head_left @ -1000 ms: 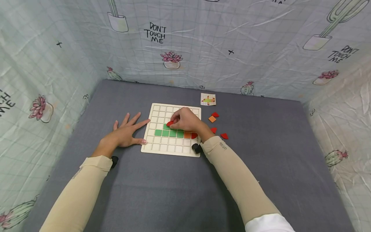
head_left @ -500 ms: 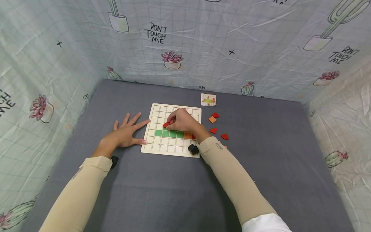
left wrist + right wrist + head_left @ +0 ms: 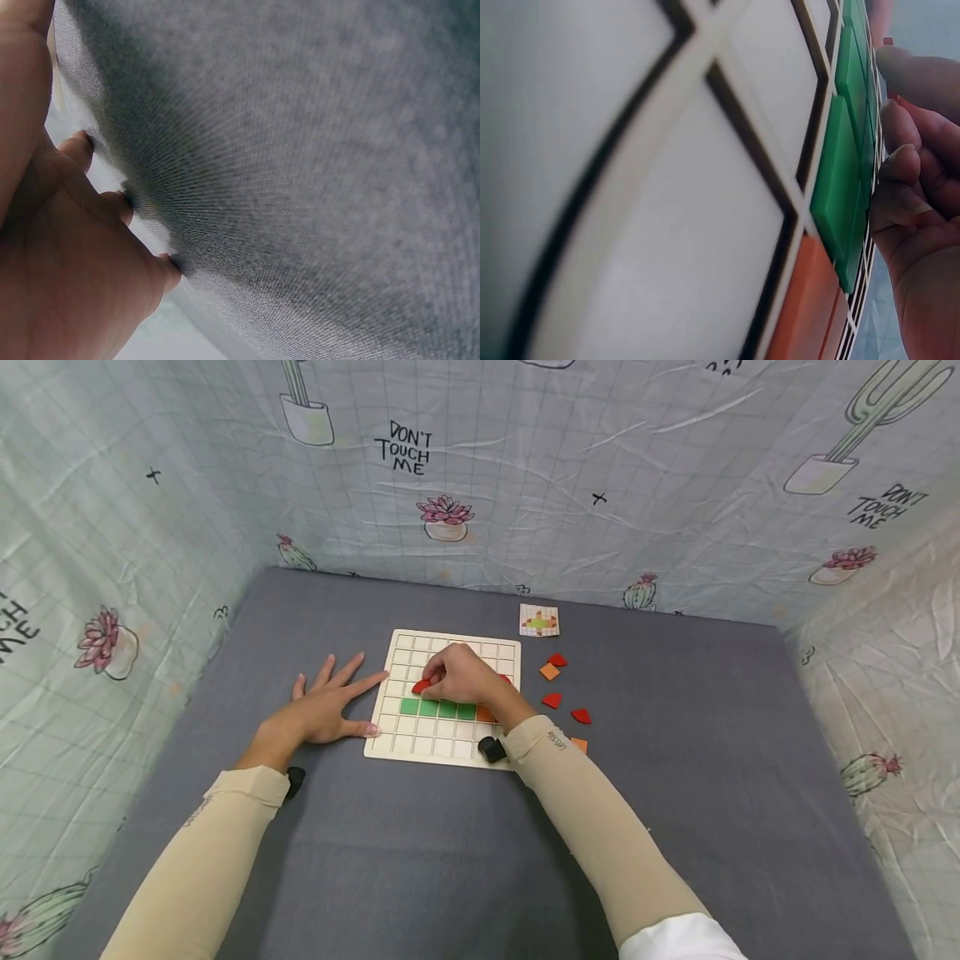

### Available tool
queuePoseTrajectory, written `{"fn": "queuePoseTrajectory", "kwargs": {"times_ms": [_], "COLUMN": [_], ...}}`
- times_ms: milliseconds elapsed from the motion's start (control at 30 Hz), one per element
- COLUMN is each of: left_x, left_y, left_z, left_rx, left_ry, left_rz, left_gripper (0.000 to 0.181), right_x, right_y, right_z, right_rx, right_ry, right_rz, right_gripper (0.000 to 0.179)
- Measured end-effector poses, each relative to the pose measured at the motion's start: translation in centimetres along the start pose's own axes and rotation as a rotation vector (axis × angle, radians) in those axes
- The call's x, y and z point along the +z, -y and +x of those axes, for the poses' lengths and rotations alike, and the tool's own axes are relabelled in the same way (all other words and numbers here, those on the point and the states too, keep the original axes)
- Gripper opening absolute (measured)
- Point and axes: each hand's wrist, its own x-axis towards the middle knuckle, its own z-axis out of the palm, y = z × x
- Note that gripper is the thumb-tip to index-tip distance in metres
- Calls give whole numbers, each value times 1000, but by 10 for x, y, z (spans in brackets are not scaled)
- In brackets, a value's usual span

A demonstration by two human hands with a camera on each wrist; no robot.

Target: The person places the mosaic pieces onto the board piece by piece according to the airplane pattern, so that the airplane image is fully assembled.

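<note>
A pale grid board (image 3: 442, 747) lies on the grey table, with a row of green square tiles (image 3: 428, 707) and an orange tile (image 3: 485, 713) set in its cells. Over the board, my right hand (image 3: 465, 677) pinches a red rounded tile (image 3: 421, 687) between thumb and fingers, just above the left end of the green row. In the right wrist view, green tiles (image 3: 836, 169) stand in the cells beside the curled fingers. My left hand (image 3: 318, 710) is spread flat on the table, its index fingertip and thumb at the board's left edge.
Right of the board lie several loose tiles: red rounded ones (image 3: 581, 716) and orange squares (image 3: 550, 671). A small pattern card (image 3: 539, 620) lies behind the board's far right corner. A printed cloth (image 3: 525, 510) hangs behind and on both sides of the table.
My right hand has moved a little to the left over the board, carrying the red tile past the green row's upper tiles. The left hand has stayed in place.
</note>
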Motion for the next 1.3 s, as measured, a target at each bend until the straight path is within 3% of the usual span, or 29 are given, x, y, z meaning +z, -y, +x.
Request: {"fn": "queuePoseTrajectory", "kwargs": {"times_ms": [467, 1300], "left_x": [-2, -1], "left_y": [-3, -2], "left_z": [-1, -3], "left_rx": [4, -2], "left_ry": [-4, -16], "left_rz": [-1, -5], "left_gripper": [97, 97], "right_x": [5, 11], "right_y": [8, 7], "right_z": [5, 7], "right_rx": [31, -9], "right_ry": [20, 13], "right_rz": [-20, -33], "right_gripper": [16, 13]}}
